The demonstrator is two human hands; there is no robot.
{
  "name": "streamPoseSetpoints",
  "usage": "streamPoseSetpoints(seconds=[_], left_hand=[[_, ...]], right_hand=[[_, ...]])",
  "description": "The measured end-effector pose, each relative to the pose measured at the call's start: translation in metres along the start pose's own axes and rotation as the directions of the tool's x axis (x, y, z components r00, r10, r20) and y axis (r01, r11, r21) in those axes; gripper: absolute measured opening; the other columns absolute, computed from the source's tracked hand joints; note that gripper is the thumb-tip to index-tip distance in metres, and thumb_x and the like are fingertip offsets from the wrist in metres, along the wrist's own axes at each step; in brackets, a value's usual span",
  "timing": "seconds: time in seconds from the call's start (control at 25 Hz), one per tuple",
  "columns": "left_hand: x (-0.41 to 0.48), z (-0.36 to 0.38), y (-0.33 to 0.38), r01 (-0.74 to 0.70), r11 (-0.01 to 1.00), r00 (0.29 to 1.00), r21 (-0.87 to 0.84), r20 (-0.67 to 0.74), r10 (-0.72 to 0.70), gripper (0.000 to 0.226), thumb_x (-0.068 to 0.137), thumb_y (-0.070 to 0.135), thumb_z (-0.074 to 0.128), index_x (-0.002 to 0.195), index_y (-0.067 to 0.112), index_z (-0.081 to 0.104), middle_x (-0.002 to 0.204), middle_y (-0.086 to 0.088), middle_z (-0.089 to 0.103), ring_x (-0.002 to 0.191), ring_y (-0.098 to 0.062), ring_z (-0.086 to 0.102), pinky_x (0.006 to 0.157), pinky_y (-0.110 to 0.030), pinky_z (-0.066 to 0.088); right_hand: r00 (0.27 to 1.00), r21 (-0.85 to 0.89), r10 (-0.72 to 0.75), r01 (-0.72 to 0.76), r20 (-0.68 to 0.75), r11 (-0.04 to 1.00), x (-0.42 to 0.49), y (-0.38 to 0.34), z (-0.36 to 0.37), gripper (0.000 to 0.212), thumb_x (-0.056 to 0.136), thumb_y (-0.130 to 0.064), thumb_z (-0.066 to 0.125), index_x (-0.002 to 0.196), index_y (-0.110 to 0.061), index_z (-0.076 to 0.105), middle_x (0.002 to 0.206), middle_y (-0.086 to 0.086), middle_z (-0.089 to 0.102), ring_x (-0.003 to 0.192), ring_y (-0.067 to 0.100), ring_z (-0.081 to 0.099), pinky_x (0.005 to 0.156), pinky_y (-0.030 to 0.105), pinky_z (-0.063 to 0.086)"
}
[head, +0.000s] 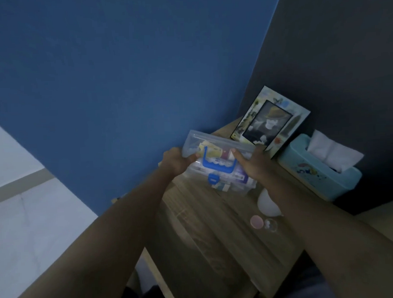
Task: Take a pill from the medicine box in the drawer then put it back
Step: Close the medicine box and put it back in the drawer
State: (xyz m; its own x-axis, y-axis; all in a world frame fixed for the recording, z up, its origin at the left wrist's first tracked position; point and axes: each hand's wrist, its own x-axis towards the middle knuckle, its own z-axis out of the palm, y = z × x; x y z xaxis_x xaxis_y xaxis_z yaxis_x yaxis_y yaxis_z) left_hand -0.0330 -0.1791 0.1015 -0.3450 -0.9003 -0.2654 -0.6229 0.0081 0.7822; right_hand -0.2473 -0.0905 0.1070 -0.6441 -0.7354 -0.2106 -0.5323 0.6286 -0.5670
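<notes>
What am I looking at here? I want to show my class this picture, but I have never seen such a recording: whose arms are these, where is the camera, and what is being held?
There is no machine: a person wears one camera on the head, looking down, so the arms are their own. The left hand and right hand grip the clear plastic medicine box with a blue handle, its lid lifted. It rests on a wooden bedside table. Also there: a framed photo leaning on the dark wall, a light blue tissue box, a white rounded object and a small pink round lid.
</notes>
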Motion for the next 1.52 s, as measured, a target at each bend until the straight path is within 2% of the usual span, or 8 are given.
streamPoseSetpoints(seconds=[0.2,0.44,0.68,0.8,1.04,1.16,1.36,1.52], left_hand=[[-0.028,-0.052,0.014,-0.016,0.999,0.999,-0.043,-0.039,0.015,0.053,0.081,0.047,0.064,0.115,0.006,0.064,0.116,-0.014,0.067,0.110,-0.031,0.061,0.097,-0.041,0.048],[-0.118,-0.116,0.039,-0.036,0.996,0.995,-0.083,-0.095,0.028,0.037,0.077,0.043,0.071,0.087,0.007,0.068,0.089,-0.009,0.064,0.081,-0.023,0.058,0.072,-0.030,0.043],[-0.205,-0.142,0.037,-0.004,0.996,0.989,-0.085,-0.148,-0.009,0.042,0.074,0.031,0.072,0.101,0.000,0.067,0.096,-0.012,0.061,0.086,-0.026,0.057,0.078,-0.040,0.048],[-0.235,-0.133,0.026,0.015,0.999,0.991,-0.039,-0.132,-0.020,0.042,0.073,0.030,0.072,0.102,0.000,0.067,0.105,-0.016,0.062,0.093,-0.028,0.058,0.091,-0.043,0.050],[-0.254,-0.087,-0.021,0.054,0.995,0.995,0.081,-0.091,-0.046,0.040,0.075,0.031,0.069,0.107,0.008,0.067,0.116,-0.014,0.064,0.108,-0.032,0.058,0.089,-0.036,0.046],[-0.238,-0.073,-0.042,0.038,0.996,0.998,0.085,-0.046,-0.034,0.039,0.076,0.030,0.068,0.110,0.011,0.067,0.117,-0.011,0.064,0.107,-0.028,0.056,0.085,-0.031,0.042],[-0.180,-0.064,-0.071,0.041,0.993,0.997,0.115,0.057,-0.047,0.047,0.078,0.029,0.069,0.122,0.015,0.060,0.128,-0.007,0.060,0.119,-0.026,0.052,0.096,-0.031,0.039],[-0.132,-0.057,-0.088,0.056,0.969,0.983,0.242,0.155,-0.096,0.057,0.075,0.035,0.070,0.127,0.018,0.055,0.131,-0.007,0.057,0.120,-0.027,0.049,0.093,-0.032,0.036]], right_hand=[[0.994,0.004,-0.099,0.100,-0.047,0.995,-0.028,-0.042,-0.020,0.097,0.073,-0.074,0.050,0.142,-0.012,0.020,0.143,0.024,0.036,0.126,0.039,0.043,0.100,0.043,0.041],[0.977,0.125,-0.171,0.187,-0.130,0.974,-0.124,-0.074,-0.056,0.082,0.077,-0.065,0.057,0.132,-0.010,0.033,0.135,0.022,0.046,0.118,0.037,0.051,0.093,0.038,0.044],[0.977,0.273,-0.202,0.214,-0.072,0.938,-0.233,-0.051,-0.063,0.086,0.076,-0.058,0.062,0.141,-0.013,0.028,0.143,0.015,0.042,0.131,0.031,0.042,0.106,0.037,0.038],[0.988,0.356,-0.156,0.145,0.003,0.923,-0.273,-0.026,-0.048,0.090,0.077,-0.055,0.064,0.144,-0.014,0.023,0.147,0.013,0.039,0.133,0.030,0.039,0.108,0.039,0.037],[0.998,0.438,-0.030,0.053,-0.059,0.897,-0.323,0.026,0.008,0.089,0.076,-0.053,0.067,0.145,-0.019,0.021,0.145,0.014,0.038,0.125,0.030,0.046,0.088,0.034,0.043],[0.989,0.431,0.039,0.026,-0.140,0.902,-0.325,0.040,0.037,0.088,0.075,-0.053,0.067,0.143,-0.022,0.022,0.145,0.012,0.037,0.125,0.028,0.046,0.087,0.035,0.042],[0.983,0.483,0.111,-0.026,-0.148,0.875,-0.306,0.039,0.084,0.088,0.074,-0.055,0.067,0.143,-0.028,0.018,0.142,0.011,0.035,0.115,0.023,0.051,0.059,0.013,0.031],[0.972,0.527,0.195,-0.097,-0.133,0.844,-0.290,0.037,0.116,0.090,0.072,-0.055,0.068,0.142,-0.029,0.018,0.140,0.010,0.037,0.109,0.016,0.050,0.063,0.014,0.036]])
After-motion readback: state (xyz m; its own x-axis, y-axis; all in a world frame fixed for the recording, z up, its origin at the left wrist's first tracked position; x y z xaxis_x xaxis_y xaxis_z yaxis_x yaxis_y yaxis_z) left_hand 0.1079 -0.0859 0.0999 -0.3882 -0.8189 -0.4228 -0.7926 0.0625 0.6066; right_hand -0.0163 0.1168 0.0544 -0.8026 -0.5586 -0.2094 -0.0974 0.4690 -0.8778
